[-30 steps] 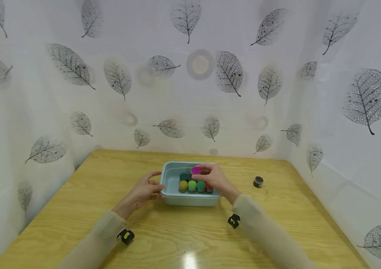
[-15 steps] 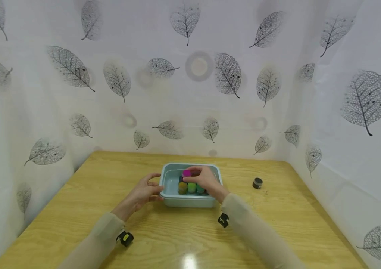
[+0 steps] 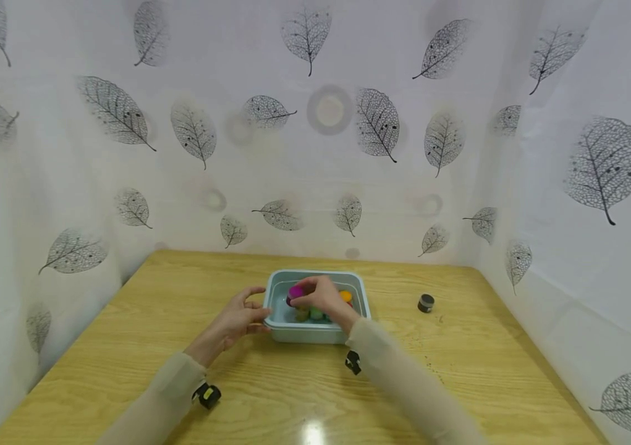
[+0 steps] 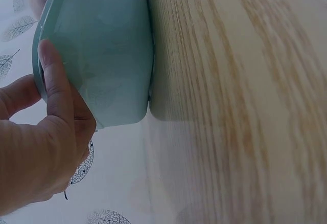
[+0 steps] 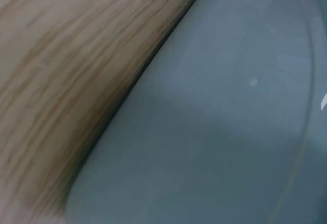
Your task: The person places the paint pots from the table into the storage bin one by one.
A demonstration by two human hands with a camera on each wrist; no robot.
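A light blue-green plastic basin [image 3: 309, 335] stands on the table with several small paint jars inside. With thumb and fingers my left hand [image 3: 240, 318] grips its left rim; the left wrist view shows the basin wall [image 4: 107, 40] between them. My right hand [image 3: 326, 296] is inside the basin and pinches a small jar with a magenta lid [image 3: 295, 293] near the left end. Beneath that hand, a yellowish jar [image 3: 302, 314] and a green jar [image 3: 316, 313] are partly covered. An orange-topped jar [image 3: 345, 296] shows behind the wrist. The right wrist view has mostly basin wall [image 5: 204, 132], no hand.
A small dark-lidded jar [image 3: 426, 303] sits by itself on the wooden table [image 3: 226, 395], right of the basin. A white curtain with leaf prints [image 3: 326, 173] hangs behind the table and along both sides.
My right hand has carried the magenta-lidded jar leftward and slightly lower inside the basin, uncovering the orange-topped jar. My left hand keeps its hold on the rim.
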